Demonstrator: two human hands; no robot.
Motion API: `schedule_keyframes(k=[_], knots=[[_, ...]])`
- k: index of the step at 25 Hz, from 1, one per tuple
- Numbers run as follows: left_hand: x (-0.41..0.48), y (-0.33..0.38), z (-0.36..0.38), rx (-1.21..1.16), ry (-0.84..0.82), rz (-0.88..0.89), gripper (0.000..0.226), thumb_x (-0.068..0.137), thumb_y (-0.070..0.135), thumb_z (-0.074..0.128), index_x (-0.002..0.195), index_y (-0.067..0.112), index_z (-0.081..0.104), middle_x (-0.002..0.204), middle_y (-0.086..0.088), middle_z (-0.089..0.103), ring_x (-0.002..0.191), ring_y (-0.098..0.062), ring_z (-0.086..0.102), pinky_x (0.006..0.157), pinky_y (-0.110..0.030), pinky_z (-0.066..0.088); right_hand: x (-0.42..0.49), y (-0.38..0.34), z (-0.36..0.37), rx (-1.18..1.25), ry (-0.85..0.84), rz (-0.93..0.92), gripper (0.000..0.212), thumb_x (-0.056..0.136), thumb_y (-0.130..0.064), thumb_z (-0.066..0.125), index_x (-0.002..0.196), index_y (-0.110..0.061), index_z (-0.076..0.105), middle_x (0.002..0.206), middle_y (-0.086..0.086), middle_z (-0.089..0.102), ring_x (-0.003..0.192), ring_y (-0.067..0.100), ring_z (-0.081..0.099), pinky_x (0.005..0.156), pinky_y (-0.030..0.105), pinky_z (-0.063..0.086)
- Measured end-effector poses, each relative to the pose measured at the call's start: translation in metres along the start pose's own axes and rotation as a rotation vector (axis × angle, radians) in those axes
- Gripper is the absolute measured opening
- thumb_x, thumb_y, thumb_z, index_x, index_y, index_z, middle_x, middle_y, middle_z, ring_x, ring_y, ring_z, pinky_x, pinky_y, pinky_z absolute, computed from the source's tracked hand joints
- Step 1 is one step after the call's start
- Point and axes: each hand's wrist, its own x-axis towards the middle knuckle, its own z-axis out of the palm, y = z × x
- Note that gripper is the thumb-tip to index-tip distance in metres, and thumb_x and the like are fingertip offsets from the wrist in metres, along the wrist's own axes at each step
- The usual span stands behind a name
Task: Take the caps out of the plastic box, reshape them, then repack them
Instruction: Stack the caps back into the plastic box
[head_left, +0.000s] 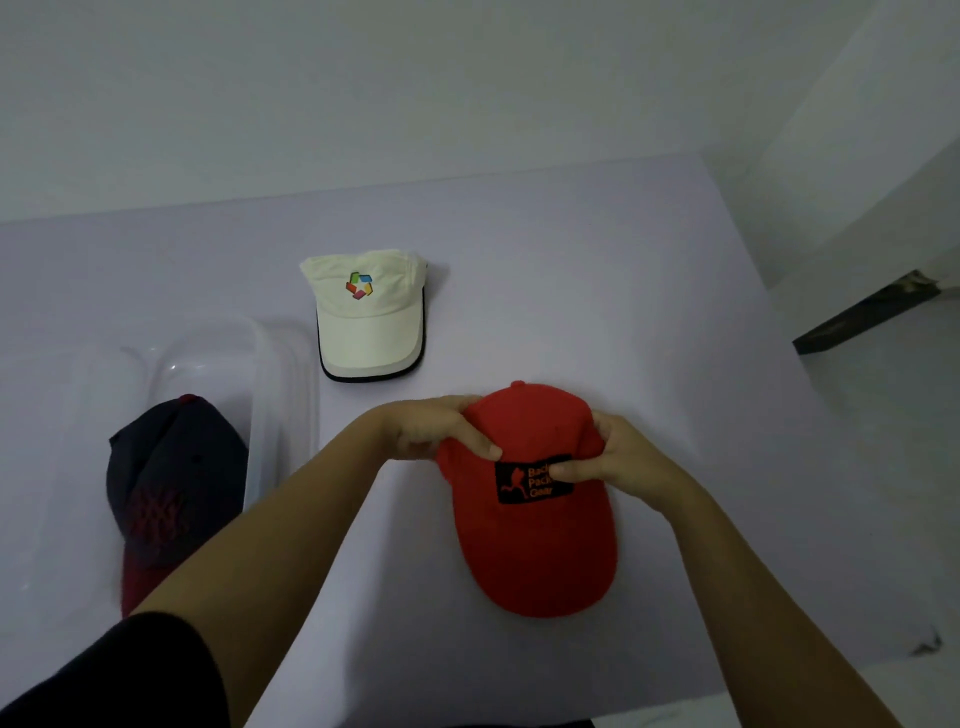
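Observation:
A red cap (535, 540) with a black logo patch lies on the table near me, brim toward me. My left hand (441, 428) grips the left side of its crown, thumb on top. My right hand (610, 460) grips the right side, thumb pressing on the patch. A cream cap (369, 317) with a multicoloured logo rests flat farther back. A dark navy cap (171, 483) with a maroon brim sits inside the clear plastic box (283, 395) at the left.
The pale table (675, 312) ends at the right and the near right, with floor beyond. A dark object (867, 317) lies on the floor at the right. A wall runs behind the table.

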Motion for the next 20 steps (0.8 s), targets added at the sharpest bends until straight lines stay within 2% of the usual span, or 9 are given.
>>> schedule_keyframes(k=[2,4,7,10,14,17,20], knots=[[-0.018,0.003,-0.003,0.061,-0.127,-0.04,0.047,0.075,0.007,0.07,0.12,0.015,0.058,0.118,-0.009,0.067,0.11,-0.028,0.063,0.094,-0.041,0.051,-0.011,-0.015,0.015,0.02,-0.007,-0.044,0.057,0.061,-0.01,0.082,0.114,-0.016,0.063,0.11,0.002,0.072,0.102,0.016,0.067,0.086,0.03,0.054],[-0.042,0.007,-0.007,0.124,-0.125,0.008,0.038,0.077,0.003,0.068,0.113,0.014,0.063,0.111,-0.006,0.07,0.104,-0.023,0.066,0.092,-0.034,0.053,-0.019,-0.033,0.033,0.004,0.022,-0.095,0.059,0.057,-0.014,0.082,0.113,-0.015,0.063,0.109,0.003,0.072,0.101,0.017,0.068,0.087,0.031,0.055],[-0.086,0.008,-0.016,0.149,-0.062,0.12,0.037,0.082,-0.001,0.064,0.115,0.017,0.062,0.115,-0.005,0.068,0.106,-0.02,0.065,0.093,-0.032,0.053,-0.026,-0.06,0.068,-0.016,0.046,-0.177,0.061,0.058,-0.017,0.083,0.116,-0.014,0.063,0.111,0.005,0.071,0.103,0.018,0.067,0.088,0.034,0.055],[-0.136,0.0,-0.03,0.16,0.022,0.198,0.039,0.082,-0.002,0.063,0.116,0.017,0.061,0.113,-0.002,0.069,0.104,-0.017,0.066,0.089,-0.028,0.054,-0.027,-0.084,0.112,-0.032,0.068,-0.243,0.057,0.062,-0.015,0.081,0.115,-0.017,0.061,0.111,0.003,0.07,0.102,0.015,0.067,0.085,0.031,0.055],[-0.214,-0.025,-0.063,0.16,0.164,0.293,0.04,0.075,-0.006,0.069,0.111,0.011,0.065,0.108,-0.007,0.071,0.1,-0.02,0.068,0.086,-0.029,0.056,-0.017,-0.118,0.191,-0.054,0.08,-0.356,0.05,0.066,-0.011,0.078,0.111,-0.023,0.059,0.11,-0.002,0.068,0.101,0.012,0.067,0.083,0.026,0.055],[-0.266,-0.041,-0.09,0.178,0.233,0.328,0.042,0.076,-0.003,0.07,0.115,0.01,0.063,0.115,-0.011,0.069,0.105,-0.025,0.066,0.088,-0.033,0.055,-0.006,-0.14,0.246,-0.059,0.086,-0.419,0.053,0.066,-0.014,0.079,0.113,-0.027,0.058,0.111,-0.008,0.067,0.103,0.006,0.065,0.087,0.024,0.054],[-0.312,-0.056,-0.116,0.27,0.316,0.354,0.038,0.079,0.001,0.068,0.115,0.012,0.063,0.116,-0.009,0.069,0.106,-0.023,0.066,0.09,-0.03,0.054,0.004,-0.161,0.293,-0.129,0.101,-0.462,0.058,0.069,-0.018,0.08,0.118,-0.032,0.051,0.116,-0.019,0.06,0.105,-0.007,0.059,0.086,0.01,0.047]])
